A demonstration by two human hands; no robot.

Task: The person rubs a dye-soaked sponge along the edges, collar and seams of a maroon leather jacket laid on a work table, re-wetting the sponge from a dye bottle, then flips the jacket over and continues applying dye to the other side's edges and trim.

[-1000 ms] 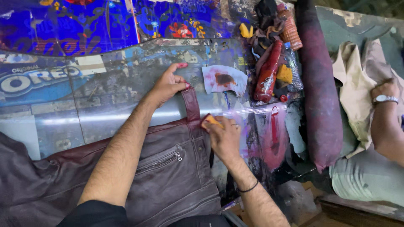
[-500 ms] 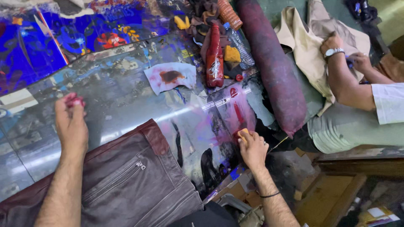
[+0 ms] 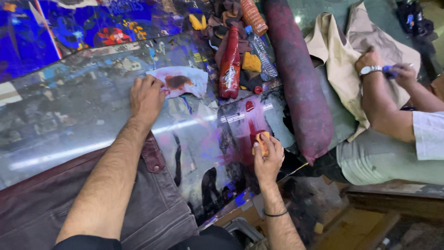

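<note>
Dye-stained glass-topped table (image 3: 69, 111), a brown leather jacket (image 3: 152, 203) spread at its near edge.

Beyond the jacket's strap, the left hand (image 3: 147, 96) rests flat, fingers released, its tips touching a stained white paper (image 3: 182, 81). Right of the jacket, the right hand (image 3: 268, 157) has its fingers clenched around a small yellow sponge (image 3: 262, 142), pressed to a red smear. A red bottle (image 3: 230, 69) lies beyond the paper. Farther right, another person's hands (image 3: 370, 62) work on beige cloth (image 3: 340, 55).

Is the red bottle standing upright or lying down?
Lying down: the red bottle rests on its side on the table, cap end away from the person.
</note>
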